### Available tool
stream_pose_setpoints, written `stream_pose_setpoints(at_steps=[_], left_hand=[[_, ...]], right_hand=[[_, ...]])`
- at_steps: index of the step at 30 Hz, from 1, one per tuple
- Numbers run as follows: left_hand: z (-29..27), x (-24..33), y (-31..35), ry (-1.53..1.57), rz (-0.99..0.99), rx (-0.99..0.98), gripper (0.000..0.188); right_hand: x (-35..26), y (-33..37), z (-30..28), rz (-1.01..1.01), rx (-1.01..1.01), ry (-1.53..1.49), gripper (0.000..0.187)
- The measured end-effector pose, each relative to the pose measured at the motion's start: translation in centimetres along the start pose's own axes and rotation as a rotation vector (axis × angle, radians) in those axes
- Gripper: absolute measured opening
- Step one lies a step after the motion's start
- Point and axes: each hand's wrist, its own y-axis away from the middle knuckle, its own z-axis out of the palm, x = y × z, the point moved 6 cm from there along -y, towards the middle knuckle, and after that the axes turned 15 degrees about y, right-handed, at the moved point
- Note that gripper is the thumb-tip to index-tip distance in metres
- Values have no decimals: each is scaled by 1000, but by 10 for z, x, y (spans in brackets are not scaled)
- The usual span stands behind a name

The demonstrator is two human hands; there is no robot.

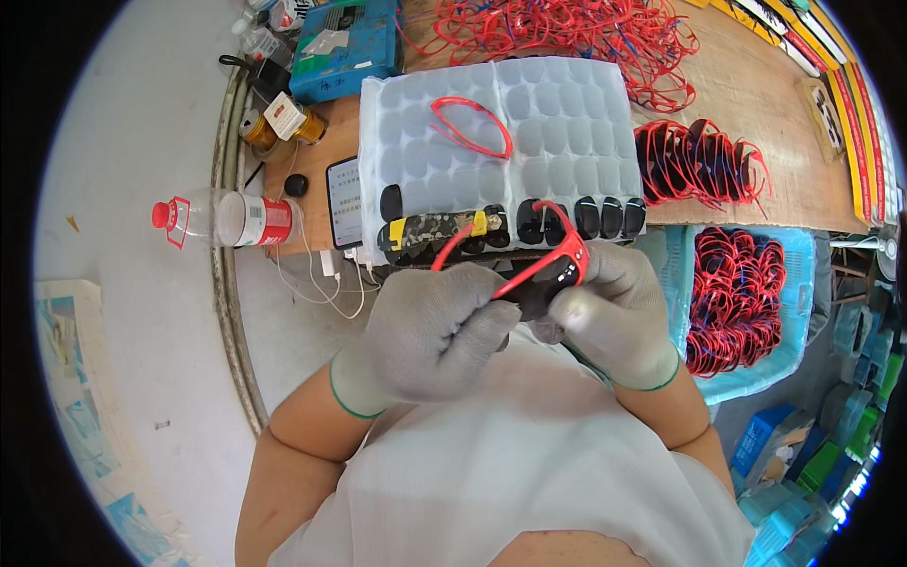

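Note:
A red sunglasses frame (529, 274) with dark lens area is held between my two hands just past the front edge of the table. My left hand (439, 331), in a grey glove, is closed on one side of it. Opposite, my right hand (619, 317), gloved too, grips the other end with its thumb against the dark part. Beyond them lies a pocketed pale tray (567, 123) with dark lenses (600, 217) in its near row. Another red frame (510, 142) rests on the tray. A patterned dark strip with yellow tape (435, 230) lies along its near edge.
Loose red frames (567, 28) heap at the back. Lensed red glasses stand in a row (699, 165) at right, above a light blue basket (798, 283) holding more. A phone (345, 203), cables, cans, a blue case (345, 47) and a bottle (231, 217) are at left.

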Motion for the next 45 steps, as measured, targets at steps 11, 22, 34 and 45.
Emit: stream_pose_setpoints(at_steps=[11,22,34,45], left_hand=[[16,12,0,-39,77,-18,43],[30,10,3,-192,277,7,61],[19,4,14,63,-54,-461,45],[-17,-4,9,135,-27,-514,31]], right_hand=[[-4,5,0,29,-1,276,8],[-6,6,-4,-107,6,403,8],[-23,-15,10,-455,-264,592,34],[-24,-6,9,-562,-413,588,18]])
